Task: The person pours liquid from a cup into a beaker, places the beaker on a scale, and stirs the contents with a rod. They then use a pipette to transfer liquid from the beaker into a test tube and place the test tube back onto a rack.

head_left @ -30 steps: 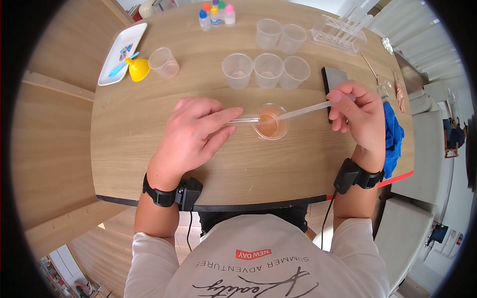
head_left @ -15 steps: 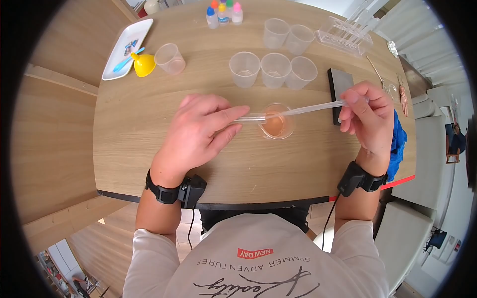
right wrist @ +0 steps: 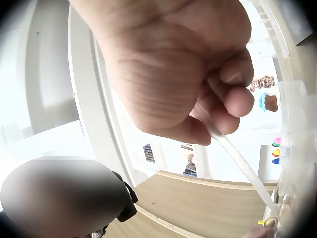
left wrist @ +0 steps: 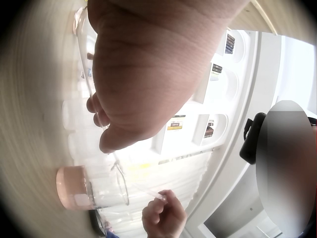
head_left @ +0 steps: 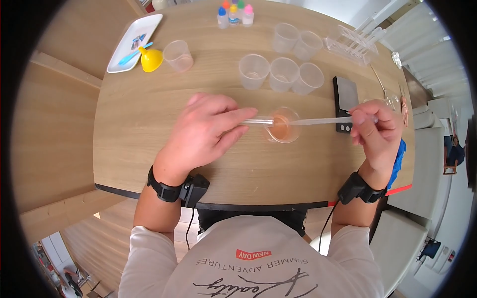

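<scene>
The left hand (head_left: 206, 134) pinches a clear glass tube (head_left: 261, 120), lying nearly level, its end at the rim of a beaker (head_left: 293, 138) of orange-pink liquid (head_left: 280, 130). In the right hand (head_left: 378, 130) a translucent plastic dropper (head_left: 323, 120) is pinched near its bulb, its tip over the beaker close to the tube's end. The left wrist view shows the liquid (left wrist: 73, 187) in the lower part of the beaker, with the right hand (left wrist: 166, 215) beyond. In the right wrist view the dropper (right wrist: 247, 171) slopes down from the curled fingers.
Behind the beaker stand several plastic cups (head_left: 284, 74). A black scale (head_left: 346, 94) and a test tube rack (head_left: 353, 44) are at the right, near a blue cloth (head_left: 397, 166). Leftward are a yellow funnel (head_left: 151, 59), a cup (head_left: 178, 55) and a white tray (head_left: 119, 54); dropper bottles (head_left: 233, 17) stand at the back.
The right hand has moved slightly right and down in the head view, and the dropper lies more level. The left hand keeps its hold on the tube. The whole view has shifted a little.
</scene>
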{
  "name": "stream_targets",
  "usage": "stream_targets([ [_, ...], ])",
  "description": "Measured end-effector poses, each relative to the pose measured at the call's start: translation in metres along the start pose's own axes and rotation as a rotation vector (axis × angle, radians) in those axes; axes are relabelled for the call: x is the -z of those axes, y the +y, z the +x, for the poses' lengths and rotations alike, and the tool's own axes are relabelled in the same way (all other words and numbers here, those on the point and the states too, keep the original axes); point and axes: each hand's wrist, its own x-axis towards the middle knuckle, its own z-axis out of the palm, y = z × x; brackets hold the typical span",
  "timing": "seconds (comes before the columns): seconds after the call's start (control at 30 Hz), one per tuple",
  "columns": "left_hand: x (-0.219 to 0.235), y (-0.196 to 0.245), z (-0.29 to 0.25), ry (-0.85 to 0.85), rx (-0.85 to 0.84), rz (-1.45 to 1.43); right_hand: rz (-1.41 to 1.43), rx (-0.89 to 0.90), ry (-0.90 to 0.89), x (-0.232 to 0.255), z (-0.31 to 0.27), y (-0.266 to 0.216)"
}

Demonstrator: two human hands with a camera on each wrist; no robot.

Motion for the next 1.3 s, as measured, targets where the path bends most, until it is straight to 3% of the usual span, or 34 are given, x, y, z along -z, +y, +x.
stream_targets([
  [0.2,-0.001,-0.002,0.000,-0.001,-0.011,-0.012,-0.135,0.072,-0.144,-0.023,-0.005,-0.001],
  [0.27,-0.001,-0.002,0.000,0.000,-0.018,-0.012,-0.290,0.207,-0.252,-0.023,-0.002,0.008],
  [0.37,-0.002,-0.002,0.001,0.003,-0.031,-0.015,-0.264,0.113,-0.207,-0.033,-0.004,0.005],
  [0.7,-0.003,-0.001,0.002,0.011,-0.037,-0.021,-0.299,0.148,-0.183,-0.034,-0.001,0.015],
  [0.9,-0.001,-0.001,0.001,-0.011,-0.013,-0.012,-0.256,0.080,-0.140,-0.036,0.001,0.015],
  [1.3,-0.002,0.000,0.001,-0.018,-0.002,0.000,-0.340,0.140,-0.232,-0.031,0.002,0.010],
])
